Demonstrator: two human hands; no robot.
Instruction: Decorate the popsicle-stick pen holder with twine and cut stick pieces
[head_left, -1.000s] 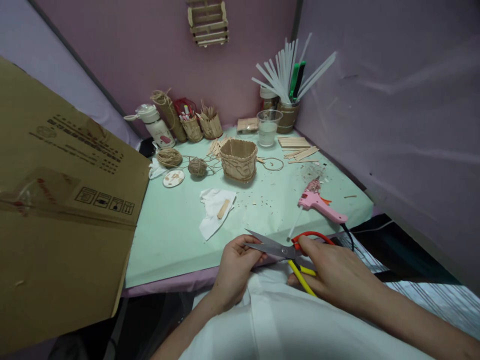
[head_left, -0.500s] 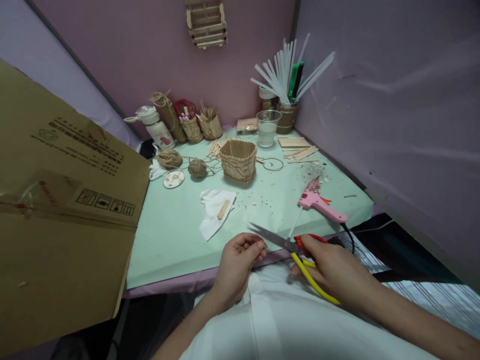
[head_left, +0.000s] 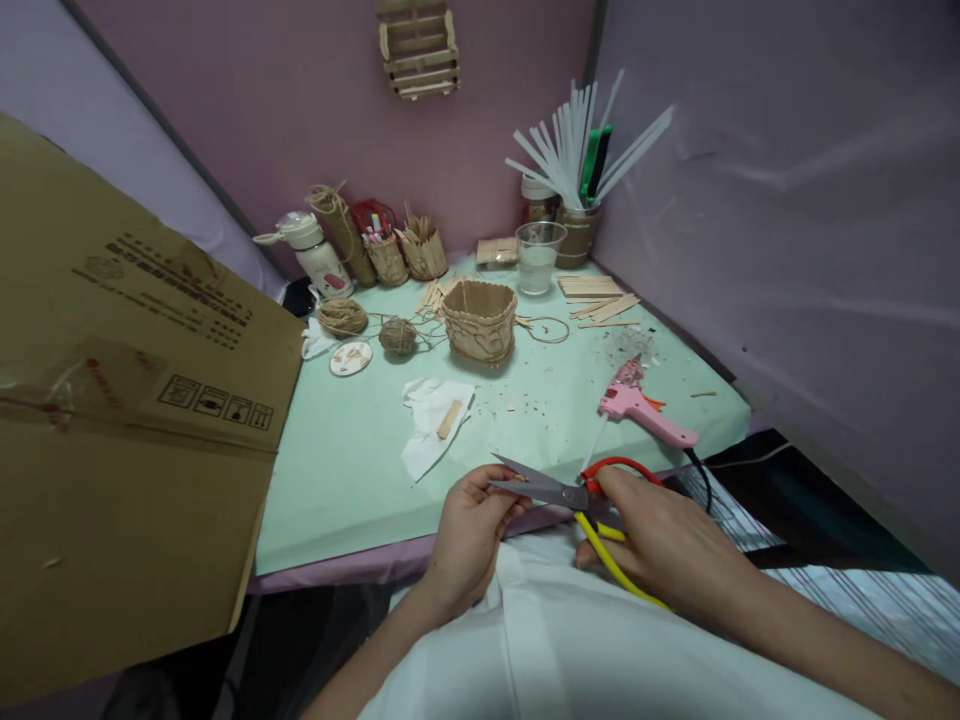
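In my right hand (head_left: 660,525) are scissors (head_left: 566,495) with one red and one yellow handle, their blades parted and pointing left. My left hand (head_left: 476,525) is pinched closed near the table's front edge, on something small that I cannot make out. The blades reach across its fingertips. Farther back, a woven-looking basket (head_left: 480,325) with a scalloped rim stands upright. A small wooden piece (head_left: 449,419) lies on a white tissue (head_left: 420,440). To the right rests a pink glue gun (head_left: 645,414).
A large cardboard box (head_left: 150,420) stands at the left. Twine balls (head_left: 397,337), a round white disc (head_left: 351,358), a water cup (head_left: 537,265), wooden sticks (head_left: 589,288) and a pot (head_left: 576,240) of glue sticks occupy the back. Scraps lie near the glue gun.
The scissors have moved slightly left, and their blades have opened wider around my left fingertips. My left hand is almost where it was.
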